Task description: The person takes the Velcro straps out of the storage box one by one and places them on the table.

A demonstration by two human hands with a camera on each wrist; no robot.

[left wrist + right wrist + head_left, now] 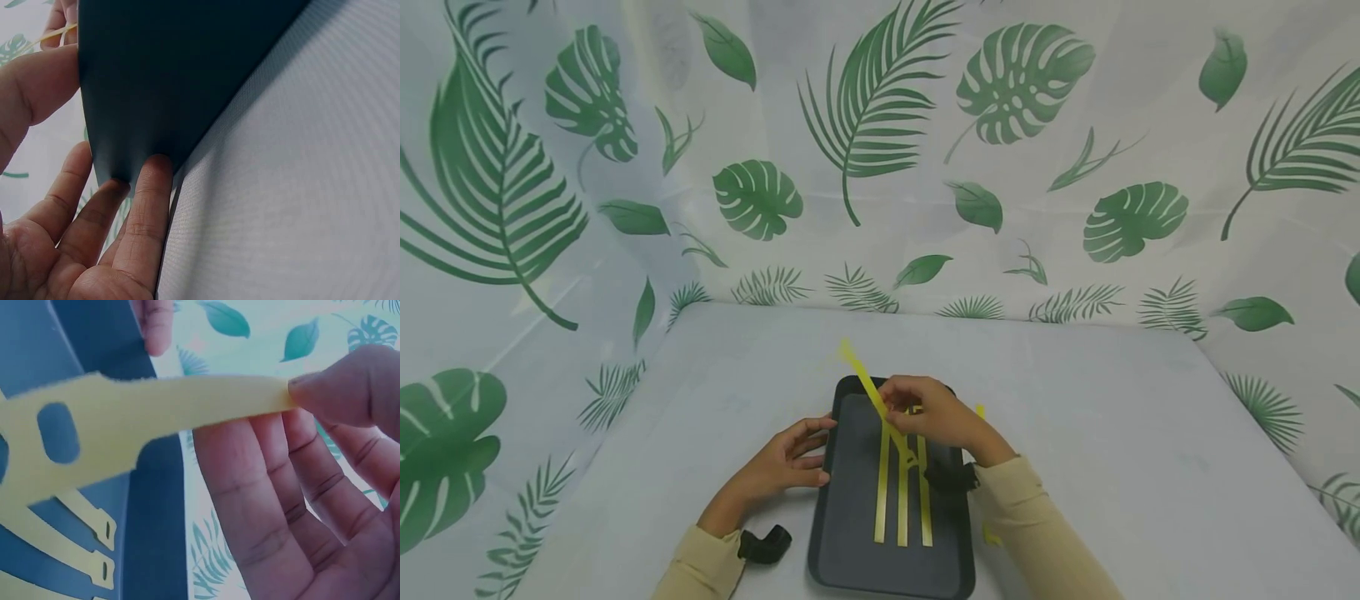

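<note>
A dark tray (848,517) lies on the white table, longer from front to back than across. My right hand (934,410) pinches a yellow strip (187,400) between thumb and fingers, above the tray. The strip's end nearer the right wrist camera is wider and has an oblong slot; the strip slants across the tray in the head view. Under it, several more yellow strips (881,508) lie side by side lengthwise in the tray, with slotted ends. My left hand (784,460) touches the tray's left side, its extended fingertips (155,178) against the outer wall.
Beyond the tray's right side, a yellow piece (992,536) lies on the table near my sleeve, and another yellow bit (980,411) shows farther back. White cloth printed with green leaves (880,200) stands round the table's back and sides.
</note>
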